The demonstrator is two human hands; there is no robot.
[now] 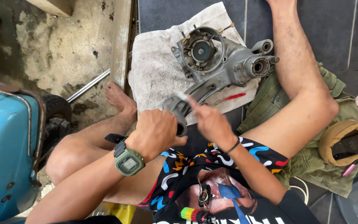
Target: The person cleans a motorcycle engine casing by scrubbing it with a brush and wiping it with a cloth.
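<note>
Left hand (156, 132) clamped round near end of grey cast-metal engine casing (220, 62) on white towel (154, 70), right hand (210, 122) pinching thin tool (183, 97), work evidently unfinished.

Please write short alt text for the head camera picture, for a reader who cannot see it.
A person sitting on the floor grips the near end of a grey metal engine casing with the left hand, while the right hand points a thin tool at it. The casing rests on a pale towel; a blue scooter stands at the left.
</note>
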